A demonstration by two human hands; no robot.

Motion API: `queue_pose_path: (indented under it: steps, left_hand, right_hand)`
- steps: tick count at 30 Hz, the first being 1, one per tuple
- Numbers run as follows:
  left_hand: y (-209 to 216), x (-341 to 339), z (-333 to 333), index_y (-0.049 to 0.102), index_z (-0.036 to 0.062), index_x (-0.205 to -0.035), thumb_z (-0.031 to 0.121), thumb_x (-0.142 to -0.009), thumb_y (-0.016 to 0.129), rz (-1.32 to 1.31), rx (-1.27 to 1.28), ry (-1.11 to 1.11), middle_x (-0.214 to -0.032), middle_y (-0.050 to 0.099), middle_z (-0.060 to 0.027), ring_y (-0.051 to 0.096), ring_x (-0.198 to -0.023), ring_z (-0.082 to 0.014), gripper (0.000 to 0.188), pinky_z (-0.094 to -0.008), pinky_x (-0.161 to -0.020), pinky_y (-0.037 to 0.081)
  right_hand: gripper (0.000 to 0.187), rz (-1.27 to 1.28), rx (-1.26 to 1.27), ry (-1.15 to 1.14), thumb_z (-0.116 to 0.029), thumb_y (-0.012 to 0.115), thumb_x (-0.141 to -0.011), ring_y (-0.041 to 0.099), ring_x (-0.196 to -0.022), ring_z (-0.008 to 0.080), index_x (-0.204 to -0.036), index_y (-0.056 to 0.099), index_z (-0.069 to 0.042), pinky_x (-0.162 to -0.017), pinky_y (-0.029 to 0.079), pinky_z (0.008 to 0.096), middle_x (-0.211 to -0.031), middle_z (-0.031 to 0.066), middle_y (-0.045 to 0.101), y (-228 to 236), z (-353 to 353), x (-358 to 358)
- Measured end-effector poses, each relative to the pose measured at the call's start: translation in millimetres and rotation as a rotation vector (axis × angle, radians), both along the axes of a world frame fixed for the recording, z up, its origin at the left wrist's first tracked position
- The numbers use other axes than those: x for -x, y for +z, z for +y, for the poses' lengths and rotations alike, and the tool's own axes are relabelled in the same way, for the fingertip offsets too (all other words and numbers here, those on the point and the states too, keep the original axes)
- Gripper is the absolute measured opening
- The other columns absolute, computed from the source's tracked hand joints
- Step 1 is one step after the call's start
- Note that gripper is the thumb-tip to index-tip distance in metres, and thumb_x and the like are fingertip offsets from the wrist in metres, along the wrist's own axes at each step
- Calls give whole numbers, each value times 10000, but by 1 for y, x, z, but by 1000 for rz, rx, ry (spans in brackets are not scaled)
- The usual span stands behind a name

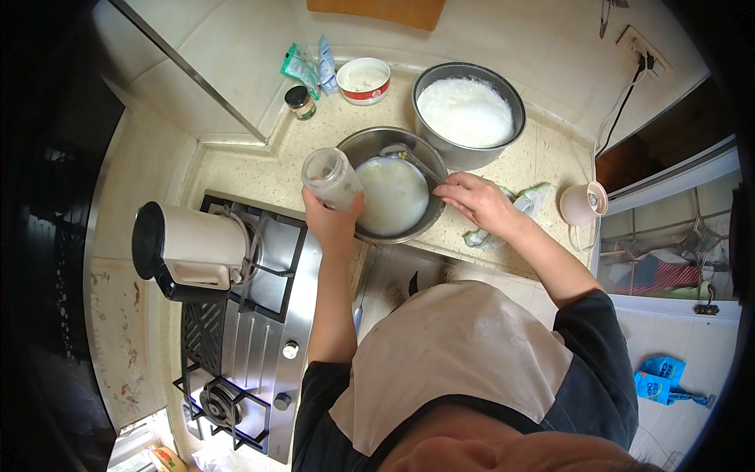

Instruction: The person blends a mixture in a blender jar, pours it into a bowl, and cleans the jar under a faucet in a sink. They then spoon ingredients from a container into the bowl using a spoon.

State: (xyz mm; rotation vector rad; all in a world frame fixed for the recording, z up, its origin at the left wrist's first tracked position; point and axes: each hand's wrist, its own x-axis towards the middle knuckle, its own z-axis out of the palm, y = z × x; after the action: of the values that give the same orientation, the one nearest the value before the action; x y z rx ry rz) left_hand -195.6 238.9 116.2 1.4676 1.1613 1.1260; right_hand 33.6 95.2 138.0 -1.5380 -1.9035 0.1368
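Note:
My left hand (334,219) is wrapped round a clear, wide-mouthed jar (325,167), tilted over the left rim of a metal mixing bowl (370,140). Pale, milky liquid (393,198) fills the lower part of that bowl. On the bowl's right side, my right hand (476,198) pinches the handle of a metal spoon (421,167). The spoon's head lies at the far inner side of the bowl, above the liquid. Whether anything is inside the jar is hard to make out.
Behind stand a grey pot (515,118) of white, grainy stuff, a red-banded white bowl (364,96), a dark-lidded jar (300,102) and packets (300,67). A cloth (535,200) and a corded beige appliance (578,203) sit right. Left, an electric kettle (204,244) rests on the gas hob (259,346).

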Motion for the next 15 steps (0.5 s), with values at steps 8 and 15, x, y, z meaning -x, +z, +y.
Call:
queue_pose_path:
  steps: [8,15]
  left_hand:
    - [21,-6,6,478,54,-1194,88,-602,856,73,-123,0,-1129,599,-101,599,-1025,-229,702,-358,-891,486]
    - [12,-8,4,489,59,-1165,103,-595,859,75,-169,41,-1085,605,-107,596,-991,-226,681,-343,-866,486]
  right_hand:
    - [179,124,45,43,-97,614,-915,655,-836,281,-1082,652,-47,-729,546,347,-957,129,659,-12,-12,-23]
    - [314,1019,303,-226,-248,478,-1026,669,-735,151,-1026,621,32,-660,562,270,-840,118,682,-26,-22,-38]
